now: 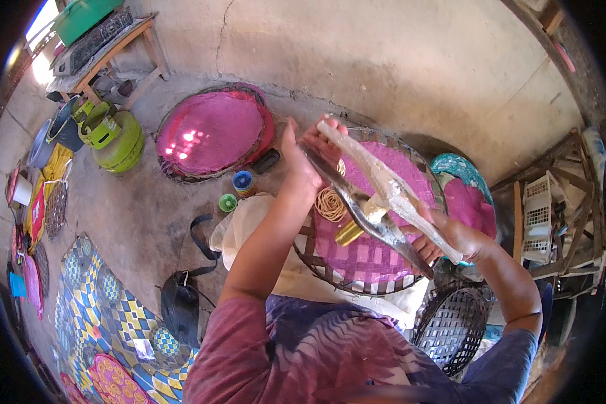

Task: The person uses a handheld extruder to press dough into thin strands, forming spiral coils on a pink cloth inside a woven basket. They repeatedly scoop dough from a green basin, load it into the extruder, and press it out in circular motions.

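My left hand (308, 155) and my right hand (451, 239) are closed on opposite ends of a long hand press, held at a slant. It has a pale, white-smeared bar (374, 174) over a dark flat bar (405, 254), with a brass cylinder (349, 233) pointing downward from the middle. Below it a wide woven basket tray (361, 289) holds pink dough-like material (330, 246). A coil of tan rubber bands (330, 205) lies on the pink, partly behind the press. Pale cloth (233, 243) lies under the tray's near side.
Another pink-topped round tray (205, 128) lies by the back wall, near green gas cylinders (118, 148) and a wooden bench (101, 60). At right are a teal basin (451, 163), a black basket (451, 326) and a wooden rack (565, 209). A patterned mat (121, 310) covers the left foreground.
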The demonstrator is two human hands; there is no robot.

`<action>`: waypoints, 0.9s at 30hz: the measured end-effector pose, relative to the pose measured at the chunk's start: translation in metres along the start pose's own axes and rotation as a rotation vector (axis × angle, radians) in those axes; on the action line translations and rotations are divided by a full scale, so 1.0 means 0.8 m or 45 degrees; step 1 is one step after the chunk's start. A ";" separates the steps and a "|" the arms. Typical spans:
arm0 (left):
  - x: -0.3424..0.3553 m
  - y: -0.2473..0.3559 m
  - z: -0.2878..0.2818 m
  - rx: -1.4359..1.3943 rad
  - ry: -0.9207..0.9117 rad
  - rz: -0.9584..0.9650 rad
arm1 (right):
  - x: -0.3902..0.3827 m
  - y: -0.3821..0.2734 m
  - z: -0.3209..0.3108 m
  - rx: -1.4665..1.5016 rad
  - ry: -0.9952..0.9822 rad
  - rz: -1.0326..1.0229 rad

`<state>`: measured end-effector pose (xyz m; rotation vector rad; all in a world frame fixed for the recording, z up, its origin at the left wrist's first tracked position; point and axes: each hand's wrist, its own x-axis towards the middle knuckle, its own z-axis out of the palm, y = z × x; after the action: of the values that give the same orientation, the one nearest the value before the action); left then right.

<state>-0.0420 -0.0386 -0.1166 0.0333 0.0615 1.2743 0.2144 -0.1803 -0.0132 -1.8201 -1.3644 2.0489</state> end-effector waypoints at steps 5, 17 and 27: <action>-0.008 0.012 -0.004 -0.010 -0.326 0.021 | 0.003 0.001 0.023 -0.249 0.186 -0.114; -0.038 0.013 0.066 0.138 -0.209 0.176 | -0.032 -0.015 0.040 -0.398 0.315 -0.322; -0.035 -0.029 0.010 -0.019 -0.377 0.041 | -0.047 0.024 0.025 -0.208 0.186 -0.239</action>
<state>-0.0273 -0.0720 -0.1094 0.2103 -0.2041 1.2899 0.2177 -0.2252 0.0008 -1.7824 -1.6325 1.7243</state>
